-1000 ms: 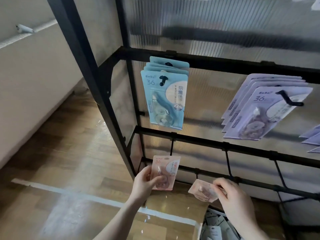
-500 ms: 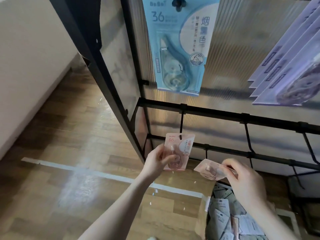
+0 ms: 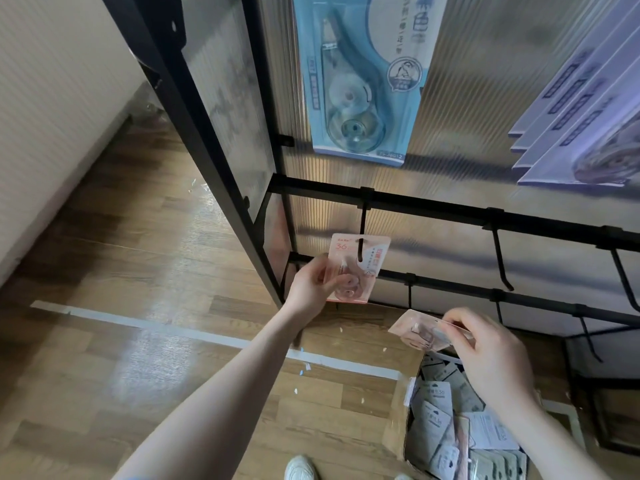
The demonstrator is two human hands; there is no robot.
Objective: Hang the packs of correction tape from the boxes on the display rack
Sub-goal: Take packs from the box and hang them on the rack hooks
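My left hand [image 3: 311,287] grips a pink pack of correction tape [image 3: 360,268] by its lower left side. The pack stands upright against the black display rack [image 3: 433,207], and a black hook [image 3: 362,237] of the lower bar passes through the pack's hanging slot. To the right and lower down, my right hand [image 3: 485,355] pinches a second pink pack [image 3: 415,332], tilted almost flat, above an open box [image 3: 460,431] filled with several more packs.
A blue pack [image 3: 360,81] hangs on the upper row, and several purple packs [image 3: 581,112] hang to its right. More bare black hooks [image 3: 502,261] stick out of the lower bars. Wooden floor with a pale tape line [image 3: 207,336] lies to the left.
The camera has dropped and come closer to the lower bars. My left hand has raised its pink pack, so the hook now sits in the slot. My right hand has stayed over the box.
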